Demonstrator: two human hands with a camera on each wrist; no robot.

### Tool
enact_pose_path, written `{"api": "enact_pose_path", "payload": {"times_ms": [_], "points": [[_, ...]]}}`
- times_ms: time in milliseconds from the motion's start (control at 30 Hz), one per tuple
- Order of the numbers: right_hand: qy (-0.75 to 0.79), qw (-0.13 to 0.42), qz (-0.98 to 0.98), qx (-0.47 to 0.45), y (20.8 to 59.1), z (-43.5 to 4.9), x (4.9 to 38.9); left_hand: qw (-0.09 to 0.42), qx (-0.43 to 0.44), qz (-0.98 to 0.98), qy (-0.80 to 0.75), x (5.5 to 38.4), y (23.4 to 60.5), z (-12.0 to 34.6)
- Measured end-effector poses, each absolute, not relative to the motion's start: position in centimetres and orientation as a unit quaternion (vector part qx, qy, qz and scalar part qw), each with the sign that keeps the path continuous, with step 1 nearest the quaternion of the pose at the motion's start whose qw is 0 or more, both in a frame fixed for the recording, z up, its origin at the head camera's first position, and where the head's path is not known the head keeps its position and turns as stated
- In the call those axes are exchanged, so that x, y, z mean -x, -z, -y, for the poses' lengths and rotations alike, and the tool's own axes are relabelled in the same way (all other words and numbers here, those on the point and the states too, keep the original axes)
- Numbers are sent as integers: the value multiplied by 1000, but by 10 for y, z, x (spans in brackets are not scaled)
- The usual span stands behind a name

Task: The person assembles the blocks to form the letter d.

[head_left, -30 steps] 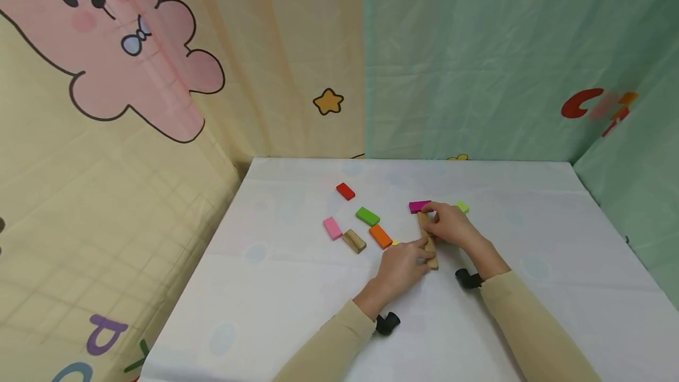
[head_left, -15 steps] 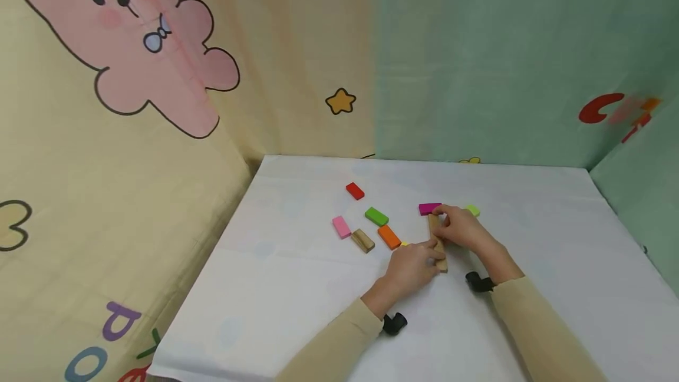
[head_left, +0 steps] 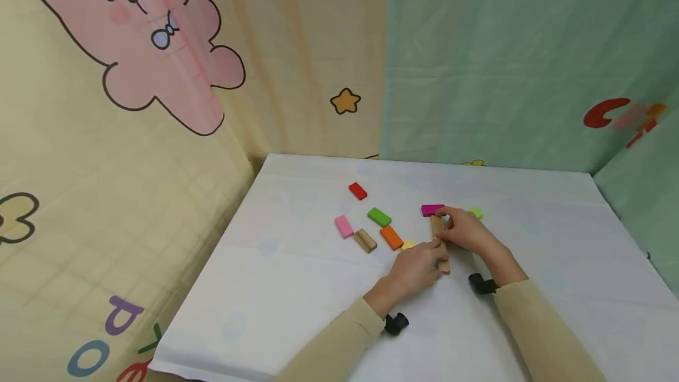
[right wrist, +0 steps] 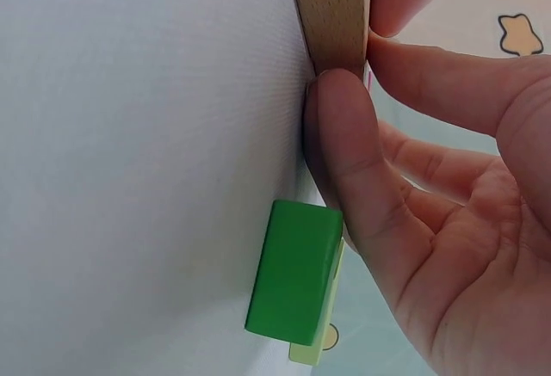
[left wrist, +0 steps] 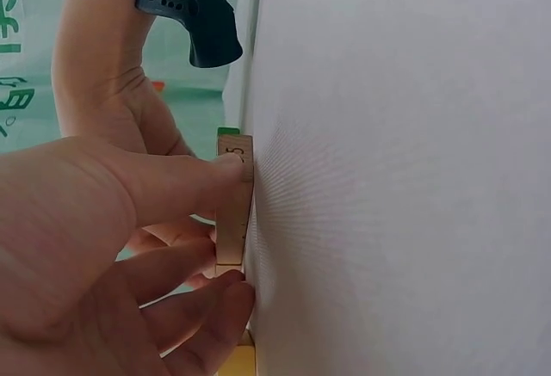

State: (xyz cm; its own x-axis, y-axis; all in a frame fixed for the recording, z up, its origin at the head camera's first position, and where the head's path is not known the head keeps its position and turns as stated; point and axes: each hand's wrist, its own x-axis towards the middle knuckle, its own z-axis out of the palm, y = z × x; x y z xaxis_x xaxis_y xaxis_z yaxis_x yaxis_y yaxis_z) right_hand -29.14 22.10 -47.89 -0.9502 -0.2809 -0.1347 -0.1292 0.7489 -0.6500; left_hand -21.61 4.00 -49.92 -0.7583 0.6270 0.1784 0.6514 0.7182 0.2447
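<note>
Natural wooden blocks lie in a line, end to end, on the white tabletop in the head view. My left hand pinches the near wooden block between thumb and fingers. In the left wrist view its thumb presses on the end of the wooden block, which bears a small dark mark. My right hand pinches the far wooden block. A magenta block lies crosswise at the row's far end, close to the right fingertips. The right wrist view has thumb and fingers at the wooden block.
To the left lie red, green, pink and orange blocks, plus a wooden one. A yellow block sits by the left hand. Beyond the right hand is a lime block. A dark green block stands below it.
The head view has turned slightly left, so everything shifts right in it. Both hands stay at the wooden row, and the blocks keep their places.
</note>
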Motion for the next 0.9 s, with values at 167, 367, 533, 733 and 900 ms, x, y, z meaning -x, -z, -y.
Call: {"api": "enact_pose_path", "payload": {"times_ms": [167, 367, 533, 733, 900], "points": [[340, 123, -927, 103, 479, -221, 291, 29, 343, 927, 149, 216, 500, -40], [343, 128, -924, 107, 478, -220, 294, 21, 337, 927, 165, 216, 499, -41], [345, 133, -923, 107, 477, -221, 298, 19, 333, 927, 170, 217, 498, -41], [345, 141, -923, 95, 478, -224, 299, 17, 341, 925, 165, 218, 499, -42], [348, 151, -921, 85, 477, -225, 298, 10, 347, 924, 162, 219, 499, -42]]}}
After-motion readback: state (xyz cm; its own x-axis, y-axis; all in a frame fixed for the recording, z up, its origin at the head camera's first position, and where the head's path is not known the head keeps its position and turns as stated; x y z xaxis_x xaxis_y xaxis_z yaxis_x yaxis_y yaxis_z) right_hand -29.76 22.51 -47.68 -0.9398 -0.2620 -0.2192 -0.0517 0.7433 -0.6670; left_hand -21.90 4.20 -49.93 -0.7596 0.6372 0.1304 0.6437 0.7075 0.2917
